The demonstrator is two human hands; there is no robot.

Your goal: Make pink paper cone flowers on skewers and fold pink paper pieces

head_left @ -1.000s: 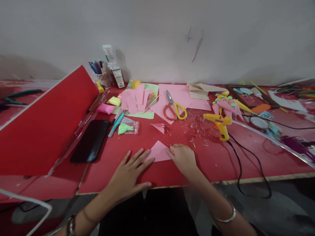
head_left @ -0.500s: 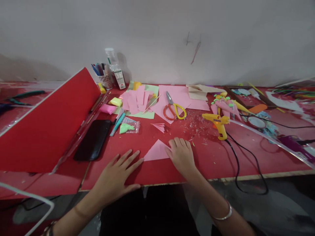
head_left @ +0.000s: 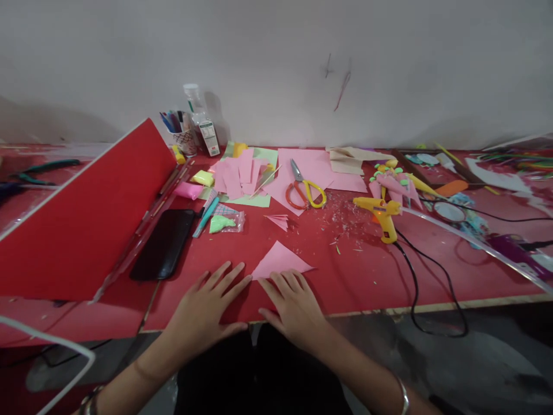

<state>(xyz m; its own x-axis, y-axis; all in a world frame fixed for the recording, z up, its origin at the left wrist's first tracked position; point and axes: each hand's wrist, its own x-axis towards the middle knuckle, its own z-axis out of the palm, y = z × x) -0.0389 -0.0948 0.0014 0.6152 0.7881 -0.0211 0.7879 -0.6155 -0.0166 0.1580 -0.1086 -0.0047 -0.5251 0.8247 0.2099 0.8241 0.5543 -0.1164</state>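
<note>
On our red table point(head_left: 349, 288), our R hand point(head_left: 296, 311) has moved from R corner of folded pink paper point(head_left: 279, 256) to its near edge, fingers slightly apart; our L hand point(head_left: 203, 308) lies spread, fingertip at L corner. We've pleated pc. point(head_left: 283, 223) just beyond.

Dim, flat light in here over the bench point(head_left: 345, 288), grey wall point(head_left: 268, 69) duller toward the upper corners, soft shadow to the right of the bottle point(head_left: 203, 129), gloom below the bench edge, middle fairly clear, far sides smeared and stretched
</note>
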